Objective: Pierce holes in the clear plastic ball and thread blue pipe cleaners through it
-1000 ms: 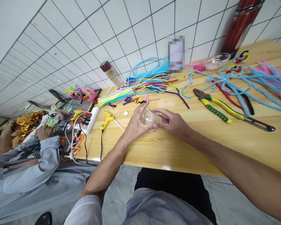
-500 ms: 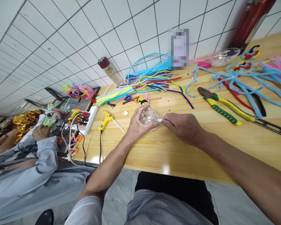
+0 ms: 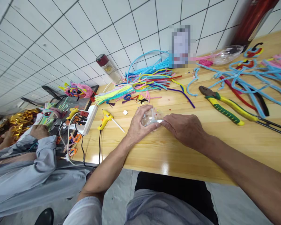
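Observation:
My left hand [image 3: 139, 125] curves around a clear, rounded plastic shell [image 3: 147, 116] at the middle of the wooden table, thumb along its near side. My right hand [image 3: 185, 128] is closed around a small knife; its handle is hidden in the fist. The thin silvery blade [image 3: 156, 121] points left and meets the plastic beside my left thumb. Small red scraps lie just beyond the shell. To the left of my left hand sits a yellow glue gun [image 3: 105, 119] with a white glue stick, and a small white blob [image 3: 125, 112] lies near it.
Behind my hands lie bundled pipe cleaners [image 3: 150, 78] and a lidded glass bottle [image 3: 109, 68]. Green-and-yellow pliers [image 3: 236, 107] rest at right, near loose blue pipe cleaners [image 3: 243, 75] and another clear plastic shell [image 3: 228, 55]. A power strip [image 3: 90, 120] and a co-worker's sleeve [image 3: 43, 156] are at left.
The view has shifted slightly. Both hands keep their hold, and the blade stays against the clear shell with little visible movement.

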The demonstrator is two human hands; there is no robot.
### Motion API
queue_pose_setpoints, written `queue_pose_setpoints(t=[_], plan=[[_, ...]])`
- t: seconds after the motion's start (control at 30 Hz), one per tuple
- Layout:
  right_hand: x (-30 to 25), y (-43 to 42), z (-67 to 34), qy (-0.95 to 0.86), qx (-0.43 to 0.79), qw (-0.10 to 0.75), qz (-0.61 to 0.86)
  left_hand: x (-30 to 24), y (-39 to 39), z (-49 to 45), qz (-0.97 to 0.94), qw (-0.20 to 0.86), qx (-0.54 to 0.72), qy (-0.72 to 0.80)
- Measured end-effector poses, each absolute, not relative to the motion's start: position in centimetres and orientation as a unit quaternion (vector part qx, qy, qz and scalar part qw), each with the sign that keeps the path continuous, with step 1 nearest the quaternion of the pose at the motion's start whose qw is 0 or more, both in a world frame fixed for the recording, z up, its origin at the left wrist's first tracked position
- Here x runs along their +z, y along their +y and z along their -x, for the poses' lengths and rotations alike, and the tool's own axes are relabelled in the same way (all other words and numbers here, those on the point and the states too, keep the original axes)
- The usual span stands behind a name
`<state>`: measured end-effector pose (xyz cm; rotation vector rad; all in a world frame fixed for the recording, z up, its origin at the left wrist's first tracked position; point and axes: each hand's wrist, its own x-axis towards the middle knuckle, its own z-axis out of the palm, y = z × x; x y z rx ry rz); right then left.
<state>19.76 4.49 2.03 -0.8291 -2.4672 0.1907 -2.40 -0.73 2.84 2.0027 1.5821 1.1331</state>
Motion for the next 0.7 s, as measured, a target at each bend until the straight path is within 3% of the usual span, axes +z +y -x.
queue_pose_setpoints(t=[0.7], plan=[[2.5,4.4,-19.8,-0.921,0.049,0.242,0.301,2.1,-0.7,2.5,-0.662,0.211,0.445,0.565]])
